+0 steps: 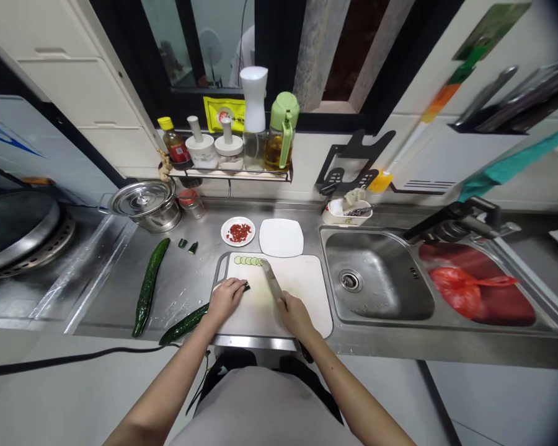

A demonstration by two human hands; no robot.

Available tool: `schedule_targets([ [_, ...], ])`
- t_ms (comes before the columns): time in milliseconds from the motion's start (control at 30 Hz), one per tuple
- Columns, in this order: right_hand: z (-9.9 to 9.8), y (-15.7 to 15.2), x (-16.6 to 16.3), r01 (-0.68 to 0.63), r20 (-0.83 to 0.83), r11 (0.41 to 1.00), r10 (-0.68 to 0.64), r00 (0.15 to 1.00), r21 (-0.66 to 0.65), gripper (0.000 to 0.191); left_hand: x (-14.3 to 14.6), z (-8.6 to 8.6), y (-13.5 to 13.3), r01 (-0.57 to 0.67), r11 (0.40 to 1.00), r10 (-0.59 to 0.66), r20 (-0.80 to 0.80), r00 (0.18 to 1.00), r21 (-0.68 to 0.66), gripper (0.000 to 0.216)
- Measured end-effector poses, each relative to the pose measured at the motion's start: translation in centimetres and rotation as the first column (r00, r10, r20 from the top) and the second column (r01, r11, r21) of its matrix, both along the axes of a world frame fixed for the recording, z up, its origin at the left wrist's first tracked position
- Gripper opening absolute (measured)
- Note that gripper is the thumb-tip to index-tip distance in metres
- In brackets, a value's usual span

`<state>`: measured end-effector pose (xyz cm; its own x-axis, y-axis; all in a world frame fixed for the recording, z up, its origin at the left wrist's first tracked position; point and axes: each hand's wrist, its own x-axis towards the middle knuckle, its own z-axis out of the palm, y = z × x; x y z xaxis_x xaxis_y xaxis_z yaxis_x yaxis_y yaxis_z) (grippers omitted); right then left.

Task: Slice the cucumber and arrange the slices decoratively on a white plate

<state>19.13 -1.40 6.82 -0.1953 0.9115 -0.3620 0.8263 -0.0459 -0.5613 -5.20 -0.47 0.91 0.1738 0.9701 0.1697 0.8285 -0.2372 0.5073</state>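
My left hand (226, 298) is closed around a dark green cucumber (186, 324), whose cut end pokes out past my fingers over the white cutting board (307, 279). The cucumber's other end reaches off the board to the lower left. In my right hand (296, 314) is a kitchen knife (272, 280), its blade pointing away from me and its tip beside a row of overlapping cucumber slices (248, 261). The blade is apart from the cucumber. A second whole cucumber (151, 287) lies on the steel counter at the left, near two small cut cucumber pieces (192, 248).
Behind the board stand a plate of chopped red pieces (239, 232) and a white square plate (281, 237). A lidded pot (146, 204) is at the back left. The sink (376, 275) adjoins the board, with a red plastic bag (460, 291) in its right basin. A seasoning rack (232, 175) hangs above.
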Motion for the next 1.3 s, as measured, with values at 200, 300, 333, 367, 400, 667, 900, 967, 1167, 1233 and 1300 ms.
schedule_targets([
  [200,1.0,0.3,-2.7,-0.084,0.130,0.996,0.088,0.988,-0.035,0.021,-0.3,-0.6,-0.1,0.013,1.000,-0.013,-0.010,1.000,0.009,0.030],
  [300,1.1,0.3,-3.9,-0.138,0.178,0.988,0.148,0.973,-0.066,0.026,-0.3,-0.7,-0.2,0.010,1.000,-0.010,0.001,1.000,0.012,0.030],
  [333,1.1,0.2,-4.2,-0.153,0.182,0.985,0.165,0.970,-0.074,0.027,-0.3,-0.7,-0.2,0.009,1.000,-0.009,0.009,1.000,0.015,0.030],
  [367,1.1,0.1,-4.6,-0.166,0.181,0.983,0.179,0.967,-0.080,0.028,-0.3,-0.7,-0.2,0.009,1.000,-0.009,0.014,1.000,0.017,0.030],
  [400,1.2,0.1,-4.8,-0.177,0.180,0.980,0.190,0.965,-0.087,0.029,-0.3,-0.7,-0.2,0.008,1.000,-0.009,0.017,1.000,0.021,0.029],
  [667,2.1,-0.1,-6.0,-0.216,0.179,0.967,0.238,0.955,-0.133,0.031,-0.2,-0.4,-0.3,0.014,1.000,-0.014,0.022,1.000,0.027,0.030],
  [900,1.7,-0.4,-6.7,-0.238,0.196,0.964,0.258,0.946,-0.123,0.034,-0.2,-0.4,-0.3,0.018,1.000,-0.018,0.001,1.000,0.017,0.030],
  [967,1.7,-0.5,-7.0,-0.245,0.204,0.961,0.268,0.942,-0.129,0.036,-0.2,-0.4,-0.3,0.018,1.000,-0.018,0.005,1.000,0.012,0.030],
  [1167,2.5,-0.6,-7.8,-0.247,0.252,0.955,0.283,0.925,-0.165,0.034,-0.1,-0.2,-0.3,0.018,1.000,-0.018,0.014,1.000,-0.004,0.027],
  [1233,2.7,-0.6,-8.0,-0.245,0.270,0.954,0.285,0.920,-0.172,0.033,-0.1,-0.2,-0.2,0.016,1.000,-0.016,0.015,1.000,-0.008,0.027],
  [1300,2.9,-0.6,-8.0,-0.248,0.275,0.953,0.288,0.917,-0.172,0.033,-0.1,-0.3,-0.2,0.019,1.000,-0.018,0.021,1.000,-0.010,0.026],
])
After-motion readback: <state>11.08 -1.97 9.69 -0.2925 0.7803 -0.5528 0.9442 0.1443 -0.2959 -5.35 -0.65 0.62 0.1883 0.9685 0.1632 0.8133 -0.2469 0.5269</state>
